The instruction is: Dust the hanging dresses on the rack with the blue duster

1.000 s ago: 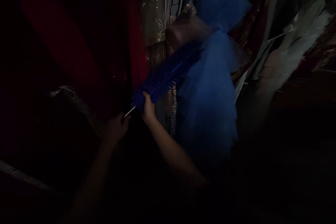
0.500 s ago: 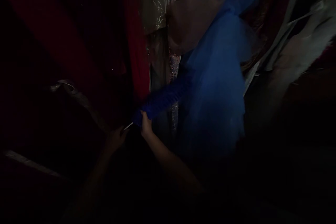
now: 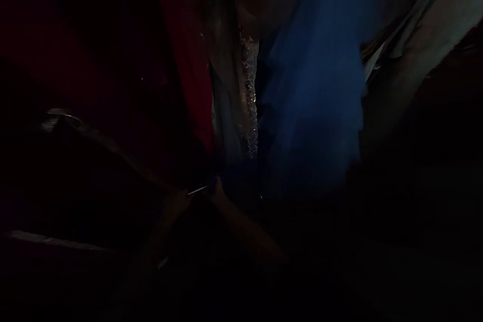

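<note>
The picture is very dark. My left hand [image 3: 174, 207] is closed round the near end of a thin white rod [image 3: 197, 190], the handle of a blue bristly duster. My right hand [image 3: 220, 192] reaches up just right of the rod, and its fingers are lost in shadow. The duster's blue head cannot be made out in the dark above them. Straight above the hands hang a pale sequinned garment [image 3: 247, 85] and a blue tulle dress [image 3: 317, 90].
A red garment [image 3: 184, 60] hangs to the left of the sequinned one. Pale and beige clothes [image 3: 418, 40] hang at the upper right. A dim pale bar [image 3: 56, 242] crosses the lower left. Everything below the hands is black.
The view has tilted down and darkened. Both hands have dropped lower with the duster, whose blue head, plain before, has sunk into shadow. The brown piece by the blue dress has left the picture.
</note>
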Demonstrator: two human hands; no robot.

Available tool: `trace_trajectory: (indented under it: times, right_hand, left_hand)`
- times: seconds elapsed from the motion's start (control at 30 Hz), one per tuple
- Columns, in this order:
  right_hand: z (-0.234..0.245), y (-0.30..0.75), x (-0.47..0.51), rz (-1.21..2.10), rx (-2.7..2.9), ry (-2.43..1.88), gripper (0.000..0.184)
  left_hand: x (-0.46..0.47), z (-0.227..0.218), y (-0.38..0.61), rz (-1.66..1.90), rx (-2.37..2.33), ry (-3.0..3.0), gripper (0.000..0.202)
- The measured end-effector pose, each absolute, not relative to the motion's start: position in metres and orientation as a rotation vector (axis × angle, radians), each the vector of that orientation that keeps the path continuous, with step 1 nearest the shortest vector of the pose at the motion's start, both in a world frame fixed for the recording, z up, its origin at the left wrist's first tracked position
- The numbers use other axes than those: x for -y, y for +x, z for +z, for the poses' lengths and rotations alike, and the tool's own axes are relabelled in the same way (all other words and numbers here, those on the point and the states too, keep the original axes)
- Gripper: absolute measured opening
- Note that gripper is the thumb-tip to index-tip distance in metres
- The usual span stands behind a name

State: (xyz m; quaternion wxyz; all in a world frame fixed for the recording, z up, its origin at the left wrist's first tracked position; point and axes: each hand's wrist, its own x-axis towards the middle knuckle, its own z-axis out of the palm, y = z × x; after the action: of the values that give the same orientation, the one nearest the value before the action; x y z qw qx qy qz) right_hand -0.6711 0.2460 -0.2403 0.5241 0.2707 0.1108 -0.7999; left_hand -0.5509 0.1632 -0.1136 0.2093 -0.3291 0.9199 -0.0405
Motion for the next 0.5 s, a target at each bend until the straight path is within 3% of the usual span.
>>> trace_trajectory:
  times: [0.07,0.17,0.27,0.4,0.5]
  right_hand:
    - [-0.248,-0.663,-0.247,-1.97,-0.385,0.791,0.038]
    - [-0.24,-0.672,-0.24,-2.155,-0.738,0.847,0.019]
    - [-0.236,-0.694,-0.225,-2.38,-1.015,0.731,0.033]
    - [-0.271,-0.699,-0.206,-2.328,-1.054,0.873,0.021]
    - [-0.316,-0.667,-0.198,-2.173,-0.848,0.992,0.032]
  left_hand:
    - [-0.157,-0.133,-0.547,0.018,-2.553,-0.923,0.045]
    - [-0.149,-0.159,-0.545,0.233,-2.616,-0.971,0.043]
    - [-0.143,-0.18,-0.551,0.399,-2.649,-0.974,0.043]
    - [-0.135,-0.207,-0.56,0.295,-2.595,-0.809,0.042]
    - [-0.124,-0.234,-0.56,0.127,-2.387,-0.73,0.04]
